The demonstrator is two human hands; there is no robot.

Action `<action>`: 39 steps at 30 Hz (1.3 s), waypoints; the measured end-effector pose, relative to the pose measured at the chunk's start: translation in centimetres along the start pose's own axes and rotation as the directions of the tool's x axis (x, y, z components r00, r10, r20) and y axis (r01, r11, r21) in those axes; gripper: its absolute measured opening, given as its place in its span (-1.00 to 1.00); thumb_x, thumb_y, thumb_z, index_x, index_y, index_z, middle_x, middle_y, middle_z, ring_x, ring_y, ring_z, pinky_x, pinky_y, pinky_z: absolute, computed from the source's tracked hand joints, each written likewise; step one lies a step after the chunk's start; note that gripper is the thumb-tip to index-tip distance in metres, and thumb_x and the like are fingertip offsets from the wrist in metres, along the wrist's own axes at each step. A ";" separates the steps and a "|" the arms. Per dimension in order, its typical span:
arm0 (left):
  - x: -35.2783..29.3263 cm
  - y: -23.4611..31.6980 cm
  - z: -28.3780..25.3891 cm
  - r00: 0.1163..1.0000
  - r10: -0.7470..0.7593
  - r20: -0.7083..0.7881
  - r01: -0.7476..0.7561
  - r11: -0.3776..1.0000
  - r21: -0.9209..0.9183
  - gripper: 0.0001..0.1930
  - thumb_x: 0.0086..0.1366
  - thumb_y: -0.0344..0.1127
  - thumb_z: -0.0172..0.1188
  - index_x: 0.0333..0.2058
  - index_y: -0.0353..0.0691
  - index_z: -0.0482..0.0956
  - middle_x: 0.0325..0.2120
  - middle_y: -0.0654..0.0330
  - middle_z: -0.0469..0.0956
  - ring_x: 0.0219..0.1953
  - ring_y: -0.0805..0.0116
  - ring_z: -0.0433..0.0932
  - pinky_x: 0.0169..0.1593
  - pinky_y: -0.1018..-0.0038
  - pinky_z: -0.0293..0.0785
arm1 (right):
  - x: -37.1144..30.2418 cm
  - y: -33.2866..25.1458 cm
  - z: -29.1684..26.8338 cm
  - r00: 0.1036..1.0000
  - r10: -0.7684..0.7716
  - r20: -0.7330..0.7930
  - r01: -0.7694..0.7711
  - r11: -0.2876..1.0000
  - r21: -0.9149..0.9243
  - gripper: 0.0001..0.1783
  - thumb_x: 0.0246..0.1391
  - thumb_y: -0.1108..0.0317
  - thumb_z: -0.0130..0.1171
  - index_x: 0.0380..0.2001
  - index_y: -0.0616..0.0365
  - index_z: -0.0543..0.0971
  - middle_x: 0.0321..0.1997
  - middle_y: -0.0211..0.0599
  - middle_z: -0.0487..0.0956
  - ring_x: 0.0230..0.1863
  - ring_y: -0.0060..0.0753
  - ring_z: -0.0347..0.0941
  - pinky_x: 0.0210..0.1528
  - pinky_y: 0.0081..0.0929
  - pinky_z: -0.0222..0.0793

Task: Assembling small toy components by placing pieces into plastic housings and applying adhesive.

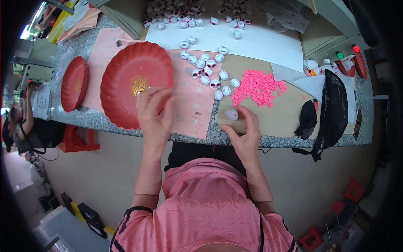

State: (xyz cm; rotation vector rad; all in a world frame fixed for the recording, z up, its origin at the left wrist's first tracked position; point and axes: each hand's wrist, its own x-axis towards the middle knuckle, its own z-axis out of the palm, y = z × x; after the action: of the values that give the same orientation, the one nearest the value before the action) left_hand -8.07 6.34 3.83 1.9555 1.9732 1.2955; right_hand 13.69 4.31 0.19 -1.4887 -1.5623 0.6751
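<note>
My left hand (pixel 154 113) is over the right side of a large red scalloped dish (pixel 117 84) with a gold emblem. Its fingers are loosely bent, the thumb apart from them, and motion blurs the tips. A small white bit shows by the fingertips; what it is I cannot make out. At the table's front edge, my right hand (pixel 245 136) has thumb and index finger spread around a small translucent whitish piece (pixel 231 114) on the tan board. Beyond it lie a heap of small pink pieces (pixel 256 88) and several white balls with dark red openings (pixel 205 71).
More white balls (pixel 176 10) crowd the back shelf. A second red dish (pixel 75 84) stands at left on the speckled table. Pink paper (pixel 193 113) lies under the big dish. At right are a black pouch (pixel 333 105) and a dark cloth item (pixel 307 119). Red stools (pixel 79 138) are on the floor.
</note>
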 end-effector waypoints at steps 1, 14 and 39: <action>-0.7 0.5 1.4 0.998 -0.025 0.064 0.034 0.990 -0.139 -0.78 -0.01 -0.52 0.25 -0.31 -0.28 0.57 -0.34 0.11 0.50 -0.31 0.20 0.48 -0.30 0.40 0.44 | 0.1 0.3 0.4 0.998 -0.068 0.013 0.068 0.997 -0.031 -0.58 -0.21 0.52 0.31 -0.19 0.20 0.48 -0.24 -0.31 0.52 -0.24 -0.43 0.40 -0.22 -0.52 0.32; -3.3 2.6 6.1 0.830 -0.239 0.504 0.556 0.437 -0.707 -0.68 0.14 -0.57 0.15 -0.09 -0.31 0.47 -0.28 0.23 0.51 -0.30 0.53 0.50 -0.29 0.59 0.44 | -2.8 -0.4 -3.3 0.962 0.272 -0.001 -0.230 0.817 0.529 -0.68 -0.11 0.51 0.24 -0.22 0.34 0.48 -0.21 -0.17 0.52 -0.32 -0.58 0.35 -0.24 -0.65 0.27; -4.3 3.7 3.8 0.714 -0.193 0.673 0.700 0.185 -0.690 -0.65 0.13 -0.61 0.15 -0.07 -0.34 0.43 -0.31 0.25 0.55 -0.35 0.67 0.47 -0.47 0.79 0.28 | -2.3 -0.8 -4.5 0.997 0.048 0.066 -0.062 0.971 0.230 -0.69 -0.10 0.40 0.25 -0.28 0.42 0.56 -0.56 -0.36 0.42 -0.54 -0.63 0.27 -0.51 -0.72 0.11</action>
State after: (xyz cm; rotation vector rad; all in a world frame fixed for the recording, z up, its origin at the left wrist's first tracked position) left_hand -2.11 3.91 1.45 0.7875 0.9525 1.1699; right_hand 16.98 1.17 2.58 -1.3514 -1.4357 0.9104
